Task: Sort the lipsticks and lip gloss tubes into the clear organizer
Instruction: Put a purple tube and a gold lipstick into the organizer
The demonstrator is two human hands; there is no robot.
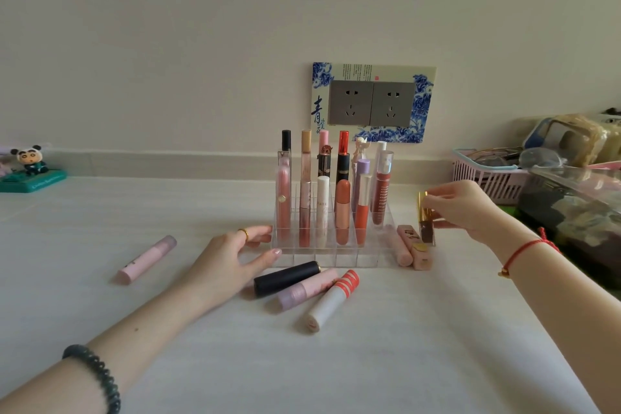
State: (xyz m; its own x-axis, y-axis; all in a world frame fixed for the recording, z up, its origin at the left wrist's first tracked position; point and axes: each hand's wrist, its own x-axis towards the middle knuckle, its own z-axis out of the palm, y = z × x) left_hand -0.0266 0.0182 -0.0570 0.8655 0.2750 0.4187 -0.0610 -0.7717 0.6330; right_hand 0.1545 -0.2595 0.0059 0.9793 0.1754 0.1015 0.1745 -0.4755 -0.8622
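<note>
So there's a big white table point(403, 346) against a plain wall, with a double socket point(371, 102) in a blue floral frame right behind the action. On the far right sits a pile of clutter with a pink basket point(484, 178).

The clear organizer point(322, 259) sits mid-table under the socket, and its back rows are already packed with a dozen or so upright tubes point(342, 208). The front row looks unfilled.

The left hand point(232, 255) lies low on the table, fingers loosely spread, with the tips touching the organizer's front-left corner. The right hand point(463, 208) pinches a gold-capped tube point(426, 232) by the cap, holding it upright just right of the organizer.

There's a little panda figurine point(30, 161) way off to the left.

Lying loose are:
- two pink tubes point(405, 245) beside the organizer's right wall
- a black tube point(285, 278), a lilac tube point(307, 289) and a white tube with a red-striped cap point(332, 301), bunched in front
- one pink tube point(146, 259) alone on the left
</note>
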